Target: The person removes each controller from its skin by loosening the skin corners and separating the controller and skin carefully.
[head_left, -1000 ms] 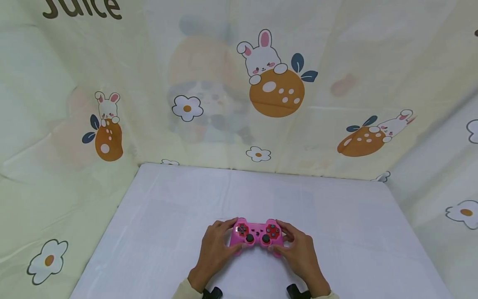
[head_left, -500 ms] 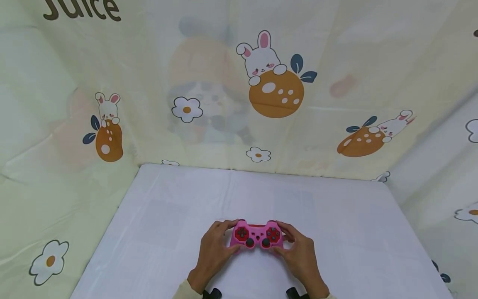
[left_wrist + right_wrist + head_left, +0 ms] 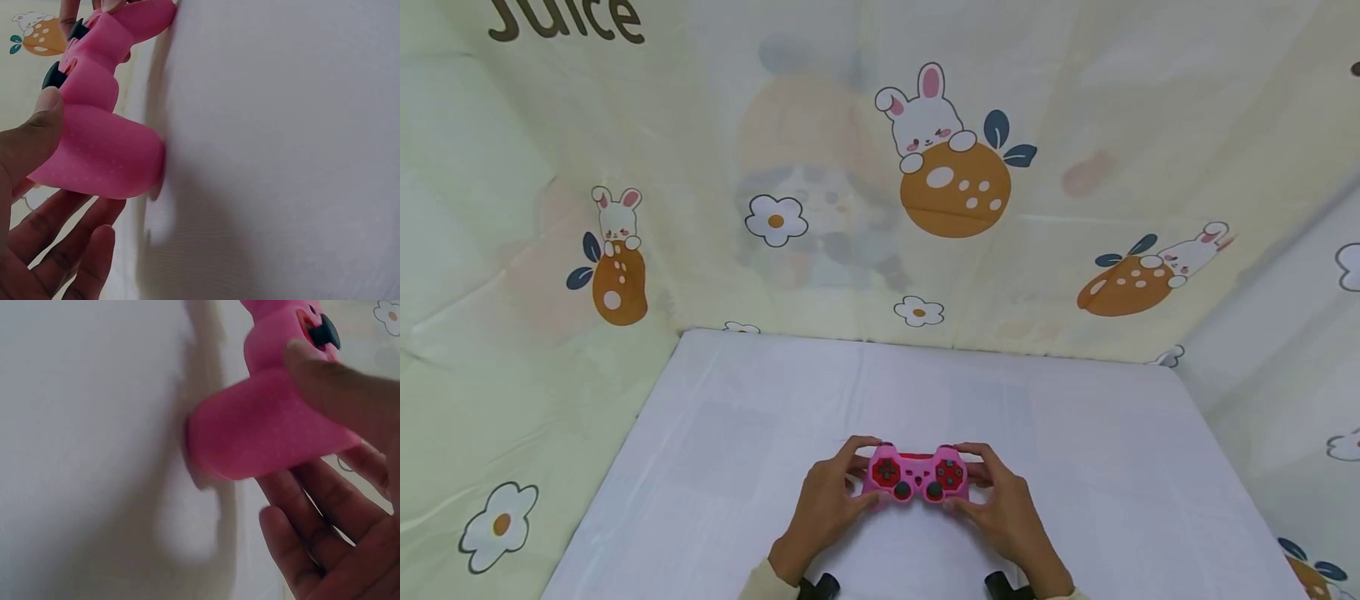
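Observation:
A pink game controller (image 3: 918, 471) with red button areas and two black thumbsticks is held between both hands near the front middle of the table. My left hand (image 3: 827, 504) grips its left side, thumb on the front near the stick, index finger at the top edge. On the other side my right hand (image 3: 1006, 508) pinches it the same way. In the left wrist view the controller's grip (image 3: 103, 153) stands close over the cloth, fingers behind it. The right wrist view shows the other grip (image 3: 250, 434) with its end right at the cloth.
A white cloth covers the table (image 3: 760, 417). Behind it hangs a cream curtain (image 3: 850, 275) printed with rabbits, oranges and flowers, and more curtain closes in the left and right sides. Black wrist straps (image 3: 823, 586) show at both wrists.
The controller has tipped slightly, its top edge showing more red. The fingers of both hands have lifted and spread a little at its sides, with the hands still holding it.

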Action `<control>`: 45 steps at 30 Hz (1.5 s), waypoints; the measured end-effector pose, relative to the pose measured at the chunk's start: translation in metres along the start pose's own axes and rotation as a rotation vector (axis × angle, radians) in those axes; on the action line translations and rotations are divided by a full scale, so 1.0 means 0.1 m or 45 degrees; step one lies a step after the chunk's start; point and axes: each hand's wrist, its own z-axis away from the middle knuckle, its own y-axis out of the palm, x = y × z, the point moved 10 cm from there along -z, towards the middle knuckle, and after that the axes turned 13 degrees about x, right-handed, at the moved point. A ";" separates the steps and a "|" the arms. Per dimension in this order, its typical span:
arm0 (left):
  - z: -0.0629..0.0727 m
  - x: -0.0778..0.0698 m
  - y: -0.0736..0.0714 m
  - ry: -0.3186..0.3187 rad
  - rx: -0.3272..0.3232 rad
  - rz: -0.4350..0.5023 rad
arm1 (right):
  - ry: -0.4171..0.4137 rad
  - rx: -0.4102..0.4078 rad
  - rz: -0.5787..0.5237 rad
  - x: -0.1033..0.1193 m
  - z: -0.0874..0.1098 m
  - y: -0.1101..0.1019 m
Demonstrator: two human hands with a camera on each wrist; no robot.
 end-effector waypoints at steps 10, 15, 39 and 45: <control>-0.01 -0.02 -0.02 0.023 0.032 -0.003 | -0.078 0.048 0.012 0.09 -0.02 -0.03; -0.02 -0.02 -0.03 0.026 0.031 -0.001 | -0.068 0.044 -0.004 0.09 -0.03 -0.03; 0.00 -0.14 -0.14 0.021 -0.149 -0.120 | -0.143 -0.129 0.038 0.20 -0.01 -0.14; 0.01 -0.13 -0.13 0.018 -0.158 -0.122 | -0.119 -0.145 0.061 0.17 -0.01 -0.12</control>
